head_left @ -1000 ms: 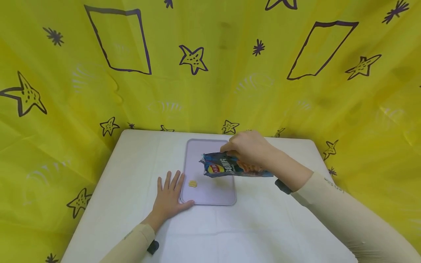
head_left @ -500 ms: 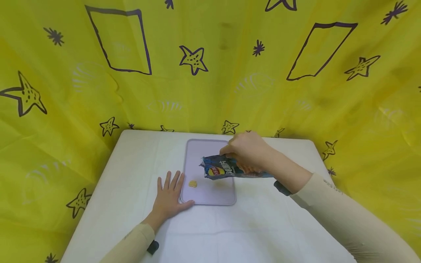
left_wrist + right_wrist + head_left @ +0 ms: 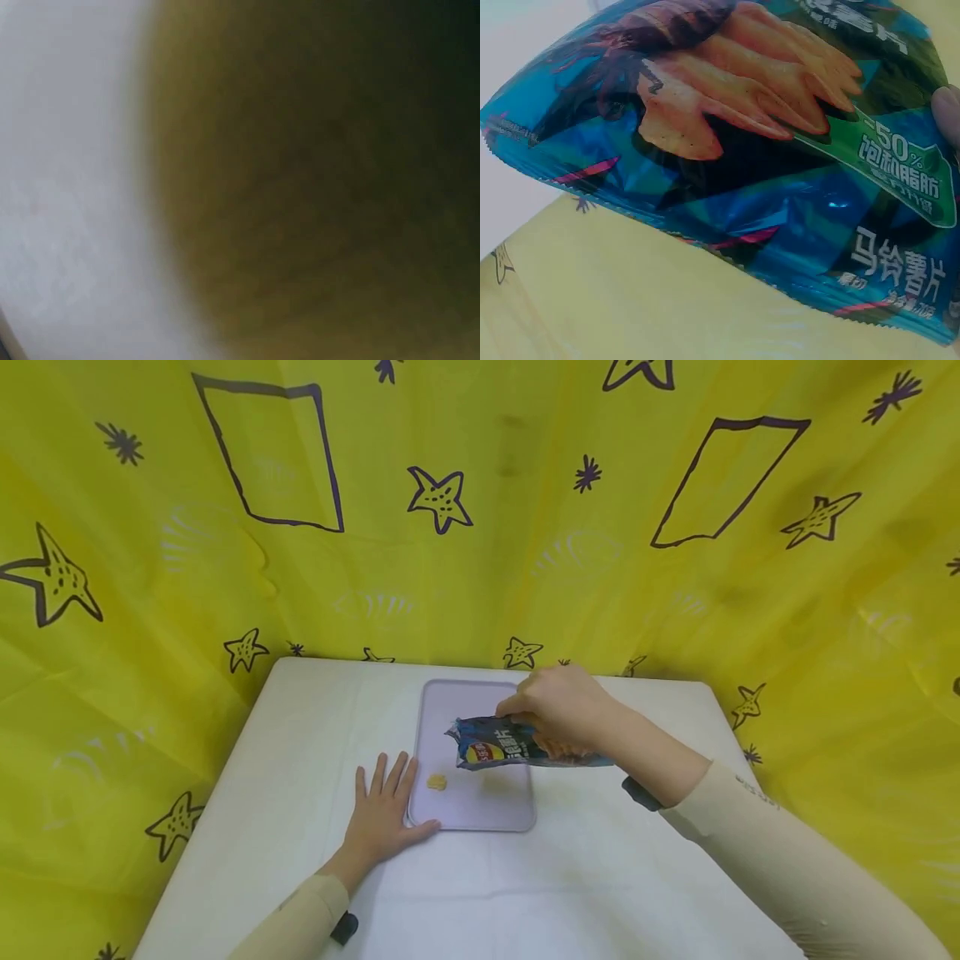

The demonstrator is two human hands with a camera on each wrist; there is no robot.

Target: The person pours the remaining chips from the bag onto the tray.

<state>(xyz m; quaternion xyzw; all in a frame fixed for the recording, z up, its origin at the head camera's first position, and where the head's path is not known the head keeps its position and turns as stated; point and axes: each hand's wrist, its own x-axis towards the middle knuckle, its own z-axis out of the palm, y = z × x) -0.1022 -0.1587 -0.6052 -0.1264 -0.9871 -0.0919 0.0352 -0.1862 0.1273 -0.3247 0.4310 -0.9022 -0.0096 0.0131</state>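
A blue potato chip bag (image 3: 487, 743) is held by my right hand (image 3: 566, 706) above the lilac tray (image 3: 468, 702), its torn end pointing left. In the right wrist view the chip bag (image 3: 727, 180) fills much of the frame, with pictured ridged chips and a bit of the fingers (image 3: 949, 112) at the right edge. On the tray's lower left lies a small yellow chip (image 3: 437, 782). My left hand (image 3: 382, 814) lies flat with spread fingers on the white table, thumb and index finger at the tray's left and lower rim. The left wrist view is dark and blurred.
The tray lies on a white-covered table (image 3: 330, 710). Behind it and at both sides hangs a yellow curtain (image 3: 465, 577) with drawn stars. Dark wrist devices show below each forearm.
The bag in my right hand has dipped slightly, and the whole view has shifted a little. My left hand and the chip stay in place on the table and tray.
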